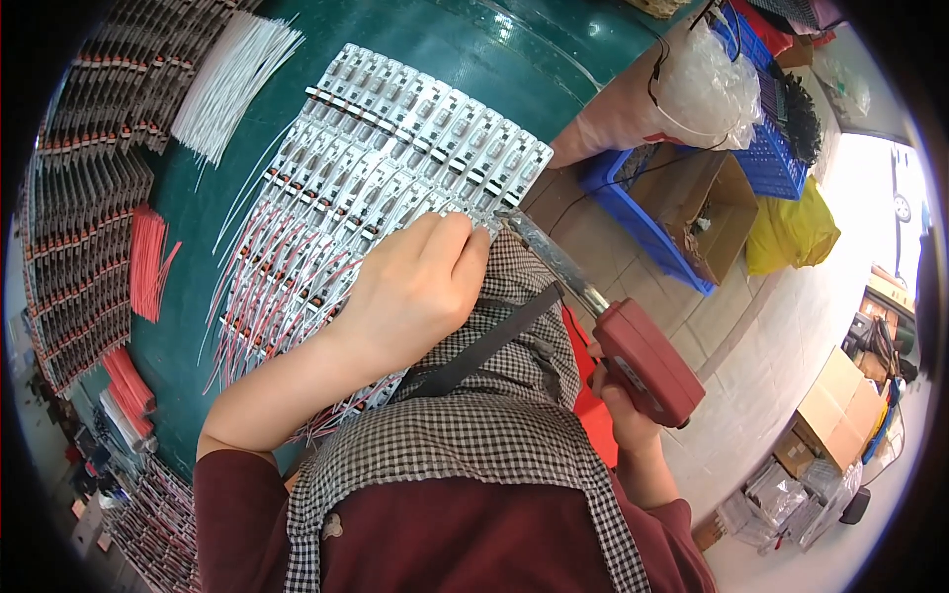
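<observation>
My left hand point(420, 275) rests over the lower right part of a panel of white plastic modules point(435, 109) set in rows. Its fingers are curled and pressed together; whatever they pinch is hidden beneath them. Red and white wires point(259, 272) fan out from the panel's left side. My right hand point(631, 420) is wrapped round the grip of a red pistol-shaped tool point(647, 361) with a long metal shaft. The tool's tip reaches the panel's right edge, close to my left fingertips.
On the green table point(435, 28) lie bundles of white wires point(232, 84) and red wires point(150, 262). Stacked dark module strips point(84, 208) line the left. Right of the table stand a plastic bag point(707, 89), a blue crate point(633, 212), a cardboard box point(727, 222) and a yellow bag point(791, 232).
</observation>
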Demonstrator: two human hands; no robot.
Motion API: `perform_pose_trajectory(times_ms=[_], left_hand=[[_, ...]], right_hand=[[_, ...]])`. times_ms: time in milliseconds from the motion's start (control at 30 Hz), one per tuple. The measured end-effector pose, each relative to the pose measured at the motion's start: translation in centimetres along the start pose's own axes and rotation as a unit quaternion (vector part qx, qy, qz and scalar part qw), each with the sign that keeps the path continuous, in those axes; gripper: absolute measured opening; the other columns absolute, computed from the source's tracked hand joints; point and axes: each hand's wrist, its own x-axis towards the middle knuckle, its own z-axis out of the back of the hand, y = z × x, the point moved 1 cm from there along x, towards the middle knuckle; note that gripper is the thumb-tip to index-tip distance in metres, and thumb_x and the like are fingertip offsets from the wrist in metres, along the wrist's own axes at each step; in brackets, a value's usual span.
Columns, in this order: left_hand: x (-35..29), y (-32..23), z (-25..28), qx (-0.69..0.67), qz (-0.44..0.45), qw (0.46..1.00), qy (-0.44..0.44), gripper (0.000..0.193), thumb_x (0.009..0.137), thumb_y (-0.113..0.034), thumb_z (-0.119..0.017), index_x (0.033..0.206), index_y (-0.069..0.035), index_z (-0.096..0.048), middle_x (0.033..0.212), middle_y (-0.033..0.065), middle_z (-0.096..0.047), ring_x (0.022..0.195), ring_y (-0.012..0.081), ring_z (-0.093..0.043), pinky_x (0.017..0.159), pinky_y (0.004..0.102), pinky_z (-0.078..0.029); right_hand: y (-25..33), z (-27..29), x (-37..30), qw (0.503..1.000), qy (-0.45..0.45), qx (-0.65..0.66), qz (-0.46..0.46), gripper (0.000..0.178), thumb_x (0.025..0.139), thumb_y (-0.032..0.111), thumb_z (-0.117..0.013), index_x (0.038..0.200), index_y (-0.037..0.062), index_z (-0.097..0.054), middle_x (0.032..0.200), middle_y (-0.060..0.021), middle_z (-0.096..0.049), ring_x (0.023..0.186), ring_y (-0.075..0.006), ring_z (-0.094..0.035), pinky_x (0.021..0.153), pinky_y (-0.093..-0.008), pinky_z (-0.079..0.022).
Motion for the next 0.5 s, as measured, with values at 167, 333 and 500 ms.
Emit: perform_pose_trajectory(times_ms=[167, 333, 500], left_hand=[[0.0, 0.0, -0.2, 0.004, 0.003, 1.0, -0.015, 0.013, 0.072, -0.003, -0.061, 0.083, 0.003, -0.06, 0.073, 0.0044, -0.044, 0.062, 0.0144, -0.051, 0.046, 0.0246, -0.043], [0.0, -0.1, -0.1, 0.004, 0.003, 1.0, -0.013, 0.012, 0.072, -0.003, -0.061, 0.082, 0.003, -0.06, 0.073, 0.0042, -0.043, 0.061, 0.0143, -0.05, 0.046, 0.0245, -0.043], [-0.1, -0.4, 0.1, -0.007, 0.045, 0.998, 0.04, 0.02, 0.073, -0.003, -0.064, 0.092, 0.003, -0.062, 0.083, 0.0064, -0.053, 0.068, 0.0196, -0.055, 0.056, 0.0291, -0.046]], right_hand=[[0.0, 0.1, 0.2, 0.998, 0.022, -0.053, 0.026, 0.058, 0.07, 0.024, -0.077, 0.117, -0.0042, -0.056, 0.116, -0.0179, -0.06, 0.102, -0.0285, -0.062, 0.084, -0.0337, -0.05], [-0.1, 0.0, 0.1, 0.992, 0.026, -0.109, 0.055, 0.057, 0.07, 0.023, -0.077, 0.115, -0.0044, -0.056, 0.113, -0.0169, -0.062, 0.094, -0.0273, -0.065, 0.078, -0.0322, -0.052], [1.4, -0.7, 1.0, 0.99, 0.006, -0.102, 0.094, 0.061, 0.07, 0.022, -0.077, 0.118, -0.0058, -0.052, 0.104, -0.0143, -0.066, 0.087, -0.025, -0.067, 0.073, -0.0297, -0.053]])
